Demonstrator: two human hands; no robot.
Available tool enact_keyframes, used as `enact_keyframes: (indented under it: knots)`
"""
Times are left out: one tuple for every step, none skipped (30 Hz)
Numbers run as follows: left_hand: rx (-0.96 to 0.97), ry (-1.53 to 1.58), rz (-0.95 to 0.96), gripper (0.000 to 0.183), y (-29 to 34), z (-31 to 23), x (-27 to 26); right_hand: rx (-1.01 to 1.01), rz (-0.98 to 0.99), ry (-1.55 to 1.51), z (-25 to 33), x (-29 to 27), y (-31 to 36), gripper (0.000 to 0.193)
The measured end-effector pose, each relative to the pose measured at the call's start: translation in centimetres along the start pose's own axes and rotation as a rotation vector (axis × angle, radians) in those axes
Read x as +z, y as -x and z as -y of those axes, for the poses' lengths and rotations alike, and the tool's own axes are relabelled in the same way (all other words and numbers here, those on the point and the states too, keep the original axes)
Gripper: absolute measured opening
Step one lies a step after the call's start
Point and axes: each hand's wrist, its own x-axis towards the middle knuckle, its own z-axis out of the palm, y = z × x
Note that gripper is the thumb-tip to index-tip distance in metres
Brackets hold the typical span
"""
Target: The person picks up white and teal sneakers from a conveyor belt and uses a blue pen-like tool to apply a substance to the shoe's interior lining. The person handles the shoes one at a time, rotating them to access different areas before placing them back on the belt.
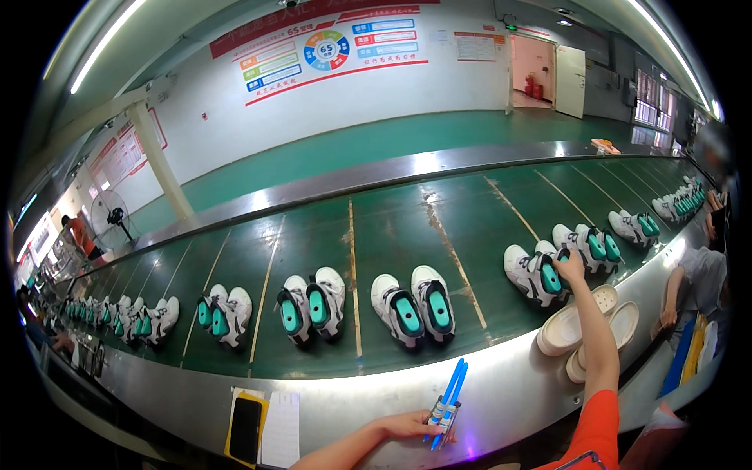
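At the front edge of the conveyor belt, my left hand [415,425] is closed round two slim blue pen-like sticks [453,384] and a small grey-and-black piece whose kind I cannot make out. My right hand [571,266] reaches out to the right, its fingers gripping the heel opening of a white-and-grey sneaker [550,276] with a teal insole. That sneaker's mate [522,270] stands just left of it. Another pair of sneakers [593,244] is close beyond my hand. My right fingertips are partly hidden by the shoe.
Pairs of sneakers [413,301] stand along the green belt [470,219]. Cream clogs [560,333] lie on the metal ledge [345,403] beneath my right forearm. A black phone [245,429] and a paper sheet [280,431] are at the near left. Another person's arm [672,294] is at the right.
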Motion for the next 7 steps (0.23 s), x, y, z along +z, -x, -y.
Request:
enact_keyframes:
  knots:
    - [-0.007, 0.000, -0.009, 0.034, 0.2, 0.1, 0.2, -0.008, 0.015, 0.002, 0.6, -0.4, 0.5, 0.059]
    - [-0.013, 0.000, -0.018, 0.034, 0.2, -0.1, 0.2, -0.015, 0.029, 0.005, 1.2, -0.6, 0.8, 0.056]
    - [-0.014, -0.014, -0.022, 0.034, 0.0, -0.4, 0.1, -0.047, -0.009, -0.014, 1.4, -0.5, 1.0, 0.053]
    - [0.002, -0.029, -0.015, 0.034, 0.0, 0.0, -0.2, -0.045, 0.022, -0.026, 1.7, -0.4, 1.4, 0.053]
    - [0.011, -0.041, -0.009, 0.034, 0.0, 0.2, -0.4, -0.036, 0.057, -0.039, 2.3, -0.6, 2.7, 0.053]
    - [0.020, -0.054, -0.002, 0.035, 0.0, 0.5, -0.3, -0.027, 0.092, -0.052, 2.8, -0.7, 3.4, 0.053]
    - [0.028, -0.080, 0.003, 0.036, -0.1, 0.3, -0.5, -0.016, 0.080, -0.060, 3.3, -0.1, 3.2, 0.057]
